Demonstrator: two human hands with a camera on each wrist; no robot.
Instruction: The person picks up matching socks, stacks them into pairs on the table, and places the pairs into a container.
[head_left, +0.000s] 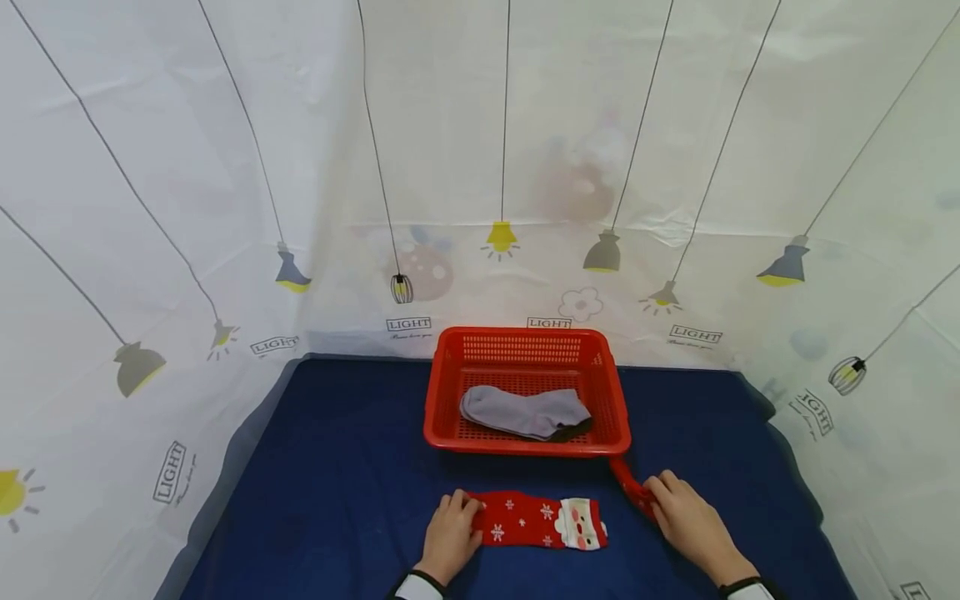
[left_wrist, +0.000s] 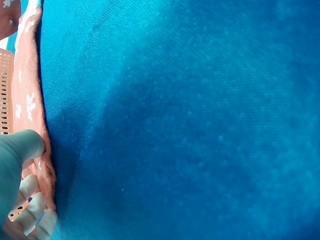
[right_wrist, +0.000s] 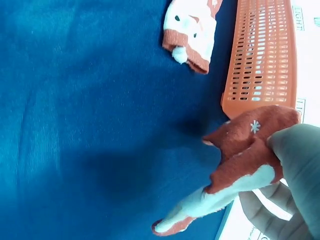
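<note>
A red sock with white snowflakes and a Santa face [head_left: 517, 521] lies flat on the dark blue cloth. At its left end, my left hand [head_left: 452, 537] pinches the fabric between thumb and fingers; the left wrist view shows this sock [left_wrist: 29, 95] edge-on. To the right, my right hand [head_left: 693, 525] holds a second red sock [head_left: 630, 486] above the cloth, near the basket's front right corner. In the right wrist view that sock [right_wrist: 245, 160] is bunched and dangles from the thumb and fingers, with a white part and a red tip hanging down.
Behind the socks stands a red plastic basket [head_left: 525, 447] with perforated walls. Light grey socks [head_left: 521, 411] with a dark end lie inside it. The blue cloth [head_left: 337, 467] covers the surface, and white sheeting [head_left: 450, 125] printed with lamps surrounds it.
</note>
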